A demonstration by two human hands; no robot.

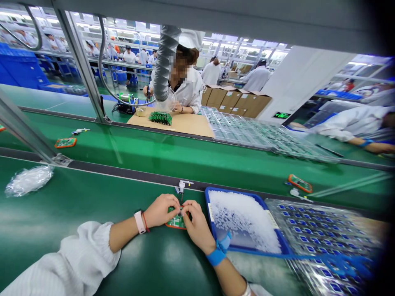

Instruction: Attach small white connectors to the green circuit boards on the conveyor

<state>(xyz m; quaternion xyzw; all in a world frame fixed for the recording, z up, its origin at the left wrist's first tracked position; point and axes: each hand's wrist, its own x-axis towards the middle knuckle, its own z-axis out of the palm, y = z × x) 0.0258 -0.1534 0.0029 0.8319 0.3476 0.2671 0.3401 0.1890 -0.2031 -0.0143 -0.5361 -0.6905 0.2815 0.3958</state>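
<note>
Right, from my remote seat I find the orange-rimmed circuit board (175, 222) directly under both sets of fingertips, in from the far edge of the workbench (166, 259) and just left of the blue tray (211, 218) of small white bits (242, 207). Neither hand is clearly nearer: the left hand (161, 210) reaches over its far left corner, while the right hand (196, 225) covers its right end. Its long axis seems to run left to right, though the fingers hide too much for certainty. Thumbs and forefingers are drawn in, almost meeting above the board's far edge; whether they pinch something or merely press, I cannot tell. The board is green with pale components (a thin red lead (182, 197) runs beyond it towards a white plug-like part (182, 187)).
</note>
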